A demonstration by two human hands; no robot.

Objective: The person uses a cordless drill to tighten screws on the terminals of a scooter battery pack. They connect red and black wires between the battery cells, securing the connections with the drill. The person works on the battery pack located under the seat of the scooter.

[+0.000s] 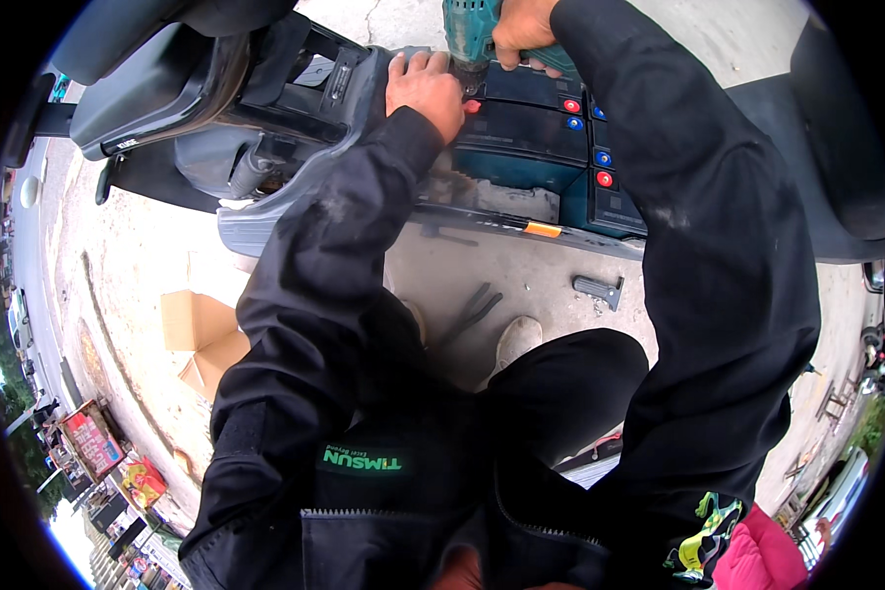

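"Where's the teal drill [470,31]?"
"At the black batteries' [526,130] far left end — the right hand [523,31] clamps its fingers around it."
"The left hand [426,95]?"
"Beside the chuck [470,77], fingers bent — whether pinching anything, hard to tell."

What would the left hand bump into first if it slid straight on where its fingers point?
Probably the black plastic trim, whose dark edge shows just past the fingertips of the left hand. It may touch it already; depth is hard to judge.
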